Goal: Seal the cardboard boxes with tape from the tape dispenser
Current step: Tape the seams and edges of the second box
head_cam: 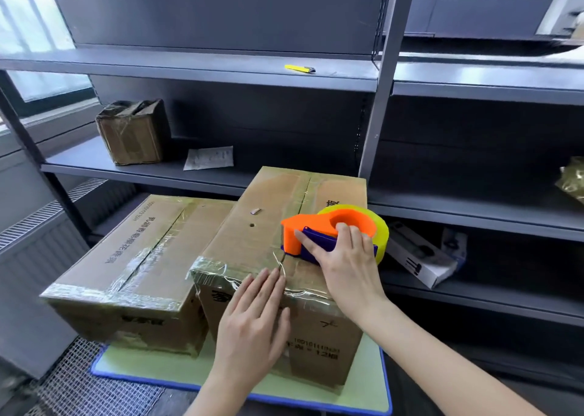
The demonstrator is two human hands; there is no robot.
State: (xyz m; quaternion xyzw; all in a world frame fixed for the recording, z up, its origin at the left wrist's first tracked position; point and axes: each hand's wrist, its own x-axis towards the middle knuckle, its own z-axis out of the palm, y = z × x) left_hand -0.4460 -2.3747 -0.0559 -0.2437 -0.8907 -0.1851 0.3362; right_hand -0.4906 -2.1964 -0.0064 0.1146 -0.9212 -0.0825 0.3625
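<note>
Gripped with the right hand (344, 257) the orange tape dispenser (300, 227), fingers curled over its purple handle and into the core, low on top of the taller cardboard box (259, 213), over the centre seam near the front. Pressed the left hand (252, 317) flat, fingers straight, across the front top edge of the same box, apparently pinning the tape end. Noted a thin, rumpled strand of tape (278, 265) between fingertips and dispenser.

Judged that strand the main risk: pulled while narrow and twisted, likely to go down as a rope and leave the seam open. Judged drift off the seam line a second risk, given the angled dispenser and its yellow roll (380, 230) near the right edge of the top. Expected the end to peel if the left hand lifted early, and the box to slide on the green mat (151, 365) under a hard pull.

Saw a straight run ahead along the seam to the far edge, already shiny with old tape. Found that far edge close to the front lip of the grey shelf (132, 170); could not tell whether touching. Found the lower cardboard box (126, 257) just beside on the left, so little room there. To the right, found open space down to a white carton (420, 259) on a lower shelf.
</note>
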